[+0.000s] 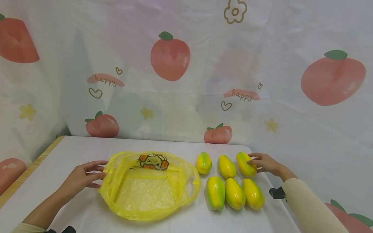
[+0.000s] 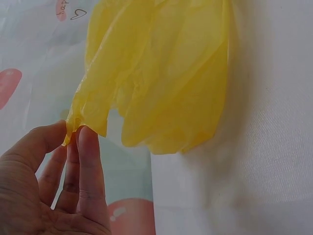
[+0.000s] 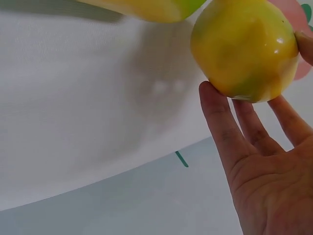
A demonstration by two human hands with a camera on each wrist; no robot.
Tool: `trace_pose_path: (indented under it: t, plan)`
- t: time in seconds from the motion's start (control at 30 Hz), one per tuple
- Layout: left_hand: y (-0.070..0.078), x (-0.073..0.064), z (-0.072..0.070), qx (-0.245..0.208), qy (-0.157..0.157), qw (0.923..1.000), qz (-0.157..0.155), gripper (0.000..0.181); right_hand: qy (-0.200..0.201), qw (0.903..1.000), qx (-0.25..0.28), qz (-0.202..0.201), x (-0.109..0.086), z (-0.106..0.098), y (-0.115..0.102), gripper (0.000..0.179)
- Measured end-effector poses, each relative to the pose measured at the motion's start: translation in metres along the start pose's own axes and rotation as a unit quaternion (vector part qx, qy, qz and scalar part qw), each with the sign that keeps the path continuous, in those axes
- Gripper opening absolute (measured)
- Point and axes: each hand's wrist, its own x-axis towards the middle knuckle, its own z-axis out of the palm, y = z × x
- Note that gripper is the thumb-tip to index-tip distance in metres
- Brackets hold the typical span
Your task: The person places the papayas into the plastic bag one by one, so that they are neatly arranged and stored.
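Note:
In the head view, a yellow plastic bag point(image 1: 145, 194) with a cartoon duck print lies on the table, its mouth spread wide. My left hand point(image 1: 84, 176) pinches the bag's left edge; the left wrist view shows thumb and fingertips on the thin yellow film point(image 2: 161, 73). At the back right, my right hand point(image 1: 266, 164) holds a yellow and green papaya point(image 1: 244, 165) between thumb and fingertips. From the right wrist, this papaya point(image 3: 244, 54) is seen end-on, with the fingers at its underside and the thumb at its right.
Beside the held fruit are two more papayas in the back row, one in the middle point(image 1: 227, 167) and one near the bag point(image 1: 203, 163). Three papayas point(image 1: 235, 194) form the front row. A printed fruit curtain point(image 1: 186, 106) hangs behind the white-covered table point(image 1: 81, 145).

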Motion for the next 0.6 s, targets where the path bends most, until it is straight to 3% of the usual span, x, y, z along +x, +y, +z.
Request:
trace_pose_path:
  t: [0.6]
  plan:
    - [-0.001,0.0,0.001,-0.018,-0.008,0.9997,-0.013,0.066,-0.017,0.9997,0.004,-0.017,-0.011,-0.005,-0.023,0.075]
